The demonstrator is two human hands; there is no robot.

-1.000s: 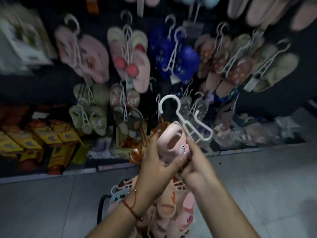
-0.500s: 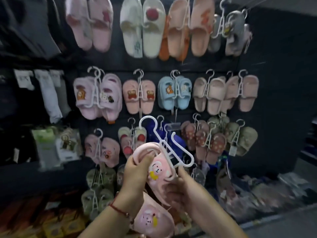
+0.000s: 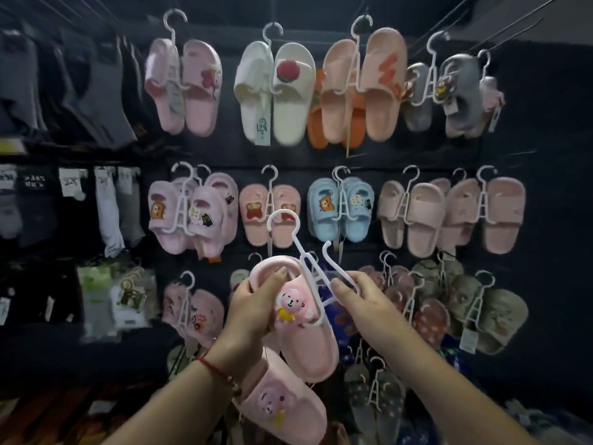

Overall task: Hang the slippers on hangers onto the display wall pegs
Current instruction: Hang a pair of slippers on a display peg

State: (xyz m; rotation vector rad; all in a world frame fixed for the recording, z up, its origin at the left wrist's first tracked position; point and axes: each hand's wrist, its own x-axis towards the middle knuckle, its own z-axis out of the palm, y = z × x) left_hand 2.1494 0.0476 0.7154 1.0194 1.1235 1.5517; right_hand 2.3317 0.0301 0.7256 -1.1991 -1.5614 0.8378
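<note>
Two bare forearms, no sleeves visible. Left hand [image 3: 253, 303] wrist bears a thin red cord bracelet [image 3: 214, 367] with small beads; right hand [image 3: 362, 300] unadorned.

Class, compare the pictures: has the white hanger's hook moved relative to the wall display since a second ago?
Yes. The hanger has risen: its hook now overlaps the middle-row pink slippers, above its earlier spot.

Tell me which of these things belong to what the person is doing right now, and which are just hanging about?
In the job: white hanger, pink bear slipper, second pink slipper, left hand, right hand.

Just there: blue slippers, white slippers, hanging socks.
</note>
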